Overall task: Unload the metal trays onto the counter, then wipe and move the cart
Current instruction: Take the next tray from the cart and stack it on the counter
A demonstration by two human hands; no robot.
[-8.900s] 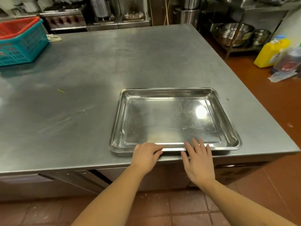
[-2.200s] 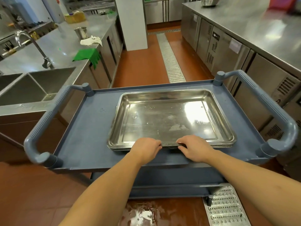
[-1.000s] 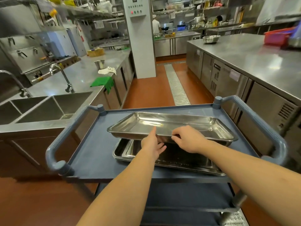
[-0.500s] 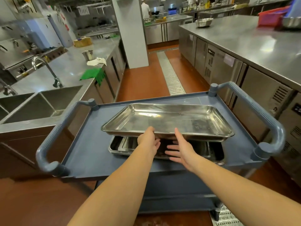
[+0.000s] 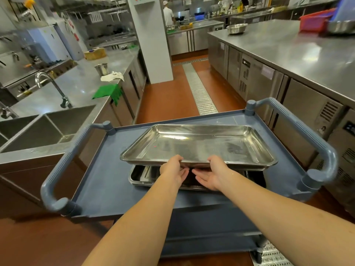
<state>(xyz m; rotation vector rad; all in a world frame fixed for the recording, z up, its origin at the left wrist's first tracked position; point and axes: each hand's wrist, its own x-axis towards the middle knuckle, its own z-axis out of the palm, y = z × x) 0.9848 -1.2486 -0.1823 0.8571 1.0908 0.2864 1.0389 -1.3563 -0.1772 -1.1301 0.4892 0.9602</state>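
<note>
The top tray (image 5: 197, 144) is in the air, roughly level, just above the other trays (image 5: 144, 174) lying on the upper shelf of the cart (image 5: 99, 181). The unloading looks to be partway through: this tray has yet to reach the counter (image 5: 307, 54) on the right, and the ones below must follow. How many lie there is hard to tell, since the lifted tray shades them. Wiping and moving the cart are still to come, and a green cloth (image 5: 106, 91) by the sink (image 5: 57, 123) may serve for the wiping.

Both hands hold the tray's near rim, close together. The left hand (image 5: 173, 169) and the right hand (image 5: 212, 174) each have a thumb on top of the rim and fingers reaching underneath, a narrow pinch on the edge.
</note>
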